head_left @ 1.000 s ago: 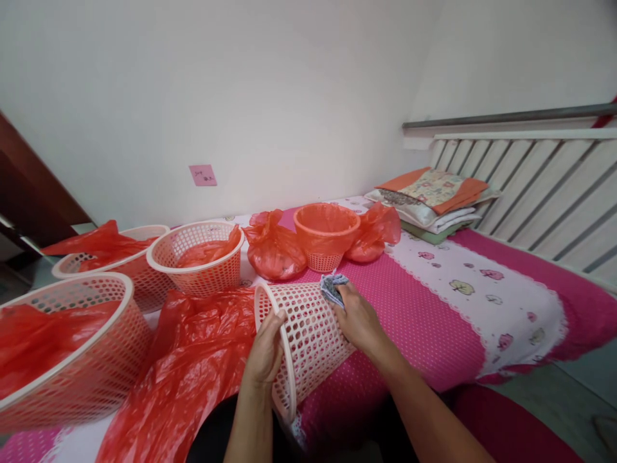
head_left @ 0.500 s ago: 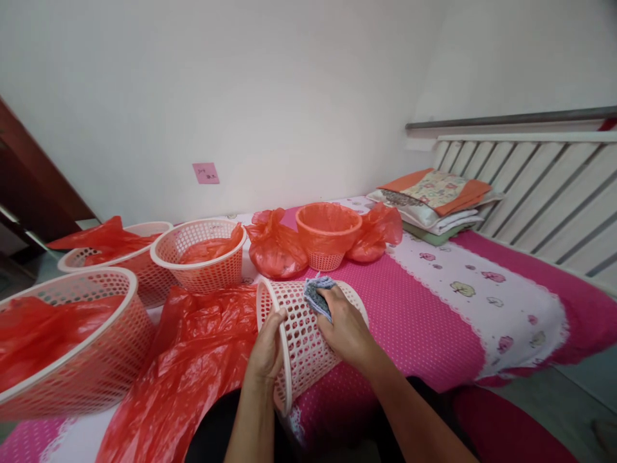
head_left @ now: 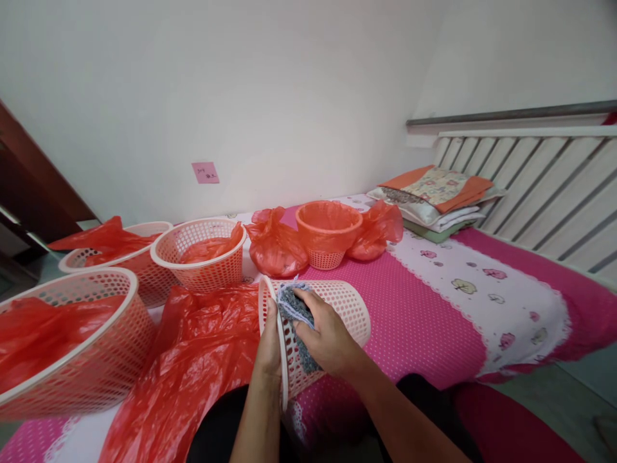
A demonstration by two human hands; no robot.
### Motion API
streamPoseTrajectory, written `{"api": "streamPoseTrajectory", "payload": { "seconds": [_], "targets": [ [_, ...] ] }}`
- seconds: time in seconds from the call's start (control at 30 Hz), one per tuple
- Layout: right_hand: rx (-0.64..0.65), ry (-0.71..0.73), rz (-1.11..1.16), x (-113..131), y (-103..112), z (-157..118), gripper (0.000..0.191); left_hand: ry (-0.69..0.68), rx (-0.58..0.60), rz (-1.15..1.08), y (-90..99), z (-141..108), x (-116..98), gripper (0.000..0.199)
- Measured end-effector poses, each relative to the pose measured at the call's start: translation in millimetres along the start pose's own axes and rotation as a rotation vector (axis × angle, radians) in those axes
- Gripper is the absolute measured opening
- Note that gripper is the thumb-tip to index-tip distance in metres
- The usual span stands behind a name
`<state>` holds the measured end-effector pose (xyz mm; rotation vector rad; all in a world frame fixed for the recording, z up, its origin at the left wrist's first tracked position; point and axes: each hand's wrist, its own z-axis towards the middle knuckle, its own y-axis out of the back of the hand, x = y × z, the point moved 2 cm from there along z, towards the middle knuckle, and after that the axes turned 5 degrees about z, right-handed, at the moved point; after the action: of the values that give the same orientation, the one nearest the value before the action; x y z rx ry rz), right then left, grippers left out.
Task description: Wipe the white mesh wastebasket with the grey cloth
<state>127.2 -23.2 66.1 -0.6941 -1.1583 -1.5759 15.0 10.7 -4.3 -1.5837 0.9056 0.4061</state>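
Note:
A pale pink plastic basket (head_left: 344, 302) with a lattice wall lies on its side before me, its rim towards the left. My left hand (head_left: 270, 344) grips that rim, thumb on the outside and the other fingers mostly hidden. In my right hand (head_left: 325, 331) is a grey-blue cloth (head_left: 292, 303), pressed against the basket's outer wall close to the rim. Part of the cloth hangs below my fingers over the lattice. A crumpled red plastic bag (head_left: 202, 360) is spread on the bed just left of the basket.
Several baskets with red bags, such as the round one (head_left: 202, 263), stand at the left. Behind the lying basket are a bag-lined basket (head_left: 328, 254) and tied red bags (head_left: 277, 247). Folded bedding (head_left: 438, 196) sits by the white bed rail (head_left: 540, 193). Pink bedspread (head_left: 414, 315) extends right.
My right hand has slid the cloth left along the basket's wall to the rim, and more of the cloth shows. The basket has shifted slightly; my left hand stays on its rim.

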Motion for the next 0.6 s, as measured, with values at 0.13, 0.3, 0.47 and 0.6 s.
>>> {"api": "streamPoseTrajectory", "payload": {
  "seconds": [0.13, 0.3, 0.47, 0.6],
  "targets": [
    [0.023, -0.065, 0.238, 3, -1, 1, 0.054, 0.032, -0.031, 0.017, 4.9, 0, 1, 0.061],
    [0.094, -0.23, 0.539, -1, -1, -2, 0.04, 0.068, -0.087, 0.025, 3.9, -4, 0, 0.061],
    [0.146, -0.378, 0.759, -10, 0, -9, 0.033, 0.093, -0.058, -0.004, 1.1, -6, -1, 0.06],
    [0.204, -0.388, 0.823, -19, 3, -14, 0.035, 0.132, -0.024, 0.011, 0.2, -8, -1, 0.064]
  ]
}}
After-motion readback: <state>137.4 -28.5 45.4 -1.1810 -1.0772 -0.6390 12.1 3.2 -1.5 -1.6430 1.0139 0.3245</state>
